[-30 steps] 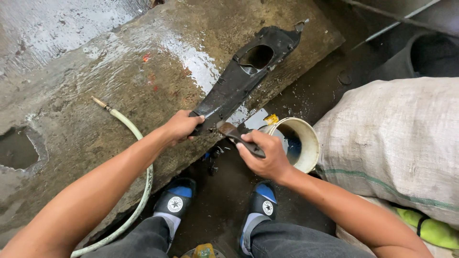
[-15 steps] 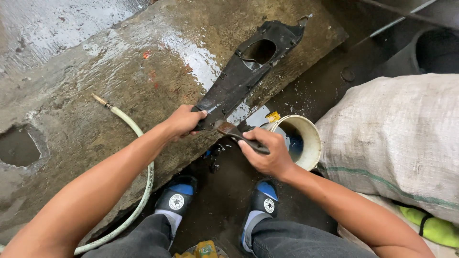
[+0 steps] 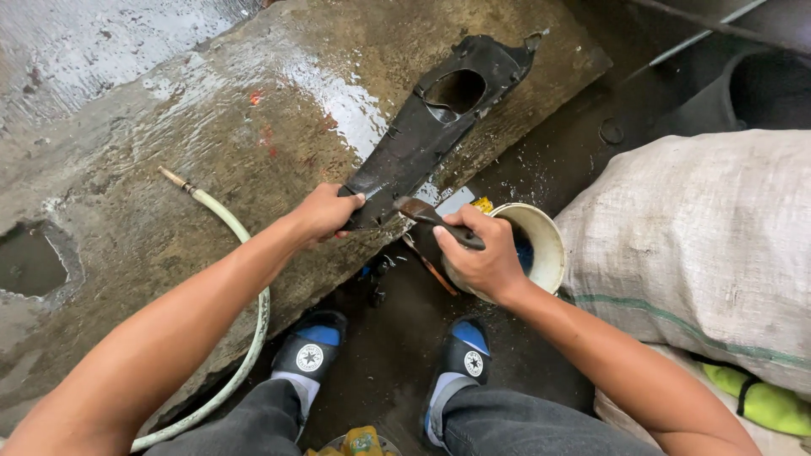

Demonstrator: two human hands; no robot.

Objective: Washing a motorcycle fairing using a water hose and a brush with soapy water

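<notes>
On wet concrete, left hand [image 3: 325, 213] grips black panel [image 3: 431, 127], right hand [image 3: 481, 257] a brush [image 3: 435, 218].

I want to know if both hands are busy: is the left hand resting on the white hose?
No, the left hand grips the black panel's lower end; the hose lies apart.

Brush [image 3: 427, 215] handle hidden in fist; bucket [image 3: 541, 245] contents perhaps water.

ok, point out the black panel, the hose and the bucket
black panel [image 3: 422, 148], head view, on its flat middle below the hole
hose [image 3: 221, 213], head view, on the pale stretch lying on the wet slab
bucket [image 3: 551, 245], head view, on its right rim
</notes>
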